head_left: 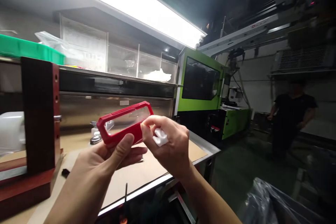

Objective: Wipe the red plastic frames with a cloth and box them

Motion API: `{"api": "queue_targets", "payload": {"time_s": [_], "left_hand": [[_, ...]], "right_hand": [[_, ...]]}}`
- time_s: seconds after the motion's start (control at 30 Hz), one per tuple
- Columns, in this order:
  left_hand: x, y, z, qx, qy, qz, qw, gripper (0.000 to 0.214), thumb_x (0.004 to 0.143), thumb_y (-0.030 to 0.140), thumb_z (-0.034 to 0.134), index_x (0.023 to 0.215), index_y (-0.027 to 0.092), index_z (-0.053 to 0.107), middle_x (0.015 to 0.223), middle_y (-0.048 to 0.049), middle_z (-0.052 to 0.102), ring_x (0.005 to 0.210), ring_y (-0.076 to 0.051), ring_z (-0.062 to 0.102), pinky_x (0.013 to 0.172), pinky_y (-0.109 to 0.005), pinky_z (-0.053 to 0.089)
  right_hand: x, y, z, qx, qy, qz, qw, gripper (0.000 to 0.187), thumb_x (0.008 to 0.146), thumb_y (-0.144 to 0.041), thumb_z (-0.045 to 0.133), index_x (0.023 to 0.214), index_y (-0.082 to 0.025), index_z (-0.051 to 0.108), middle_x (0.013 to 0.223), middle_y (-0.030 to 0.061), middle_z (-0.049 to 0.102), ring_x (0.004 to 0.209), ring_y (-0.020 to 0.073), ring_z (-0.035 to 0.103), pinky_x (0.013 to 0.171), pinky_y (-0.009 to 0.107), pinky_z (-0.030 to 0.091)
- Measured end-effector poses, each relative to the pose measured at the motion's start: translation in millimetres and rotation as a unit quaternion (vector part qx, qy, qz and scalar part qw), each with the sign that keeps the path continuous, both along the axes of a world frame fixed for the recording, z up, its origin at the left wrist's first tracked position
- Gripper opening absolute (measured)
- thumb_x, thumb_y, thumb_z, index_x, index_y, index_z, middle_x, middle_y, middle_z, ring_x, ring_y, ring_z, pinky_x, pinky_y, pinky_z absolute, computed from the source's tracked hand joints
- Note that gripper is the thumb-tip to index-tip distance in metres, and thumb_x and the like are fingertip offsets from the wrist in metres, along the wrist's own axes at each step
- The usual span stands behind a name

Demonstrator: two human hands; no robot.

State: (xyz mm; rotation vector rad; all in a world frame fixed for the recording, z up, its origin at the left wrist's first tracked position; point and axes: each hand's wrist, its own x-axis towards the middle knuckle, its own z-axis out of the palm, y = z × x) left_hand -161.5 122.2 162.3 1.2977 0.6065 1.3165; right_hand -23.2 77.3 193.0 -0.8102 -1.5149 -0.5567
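A red plastic frame with a clear window [126, 123] is held up in front of me over the workbench. My left hand [115, 155] grips its lower left edge, thumb on top and fingers beneath. My right hand [170, 141] pinches the frame's right end with thumb and fingers, and a small white cloth [160, 137] is tucked in its palm.
The workbench [136, 175] has a brown top and a metal edge. A dark red wooden jig [39, 115] stands at left, with a green crate [28, 49] above. A green moulding machine [202, 87] is behind. A person in black [291, 119] stands at right. A plastic bag [275, 203] lies low right.
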Motion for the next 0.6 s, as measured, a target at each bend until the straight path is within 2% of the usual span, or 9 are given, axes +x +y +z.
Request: {"api": "queue_targets", "payload": {"time_s": [0.07,0.17,0.33,0.6], "left_hand": [[0.9,-1.5,4.5,0.008,0.022,-0.047,0.999,0.045,0.068,0.048,0.072,0.102,0.018,0.07,0.091,-0.0066,0.075,0.088,-0.026,0.068,0.08,-0.037,0.056],[0.6,0.4,8.6,0.012,0.009,-0.093,0.996,0.042,0.071,0.049,0.069,0.099,0.018,0.071,0.091,-0.0065,0.075,0.09,-0.025,0.067,0.079,-0.033,0.056],[-3.1,2.1,14.0,-0.029,-0.032,-0.129,0.991,0.041,0.062,0.048,0.076,0.089,0.017,0.074,0.088,-0.007,0.076,0.091,-0.026,0.067,0.068,-0.024,0.057],[-11.0,2.4,15.0,-0.038,-0.033,-0.142,0.989,0.03,0.076,0.039,0.068,0.098,0.019,0.072,0.1,-0.0046,0.075,0.104,-0.023,0.063,0.073,-0.019,0.055]], "right_hand": [[-3.3,4.3,-4.6,0.016,-0.038,-0.02,0.999,0.005,0.084,-0.019,0.059,0.081,-0.019,0.063,0.069,-0.001,0.067,0.056,0.0085,0.057,0.058,0.02,0.046],[-7.9,9.7,-9.1,0.018,-0.073,-0.022,0.997,0.007,0.085,-0.017,0.057,0.08,-0.017,0.062,0.068,0.0004,0.067,0.057,0.0094,0.059,0.057,0.021,0.046],[-13.4,17.5,-15.4,0.041,-0.103,-0.001,0.994,0.008,0.083,-0.015,0.057,0.077,-0.016,0.061,0.062,-0.0003,0.065,0.051,0.008,0.057,0.051,0.019,0.043],[-13.3,25.2,-23.1,0.017,-0.143,-0.006,0.989,0.009,0.086,-0.016,0.054,0.082,-0.016,0.062,0.065,-0.0002,0.066,0.054,0.0085,0.058,0.054,0.019,0.044]]}}
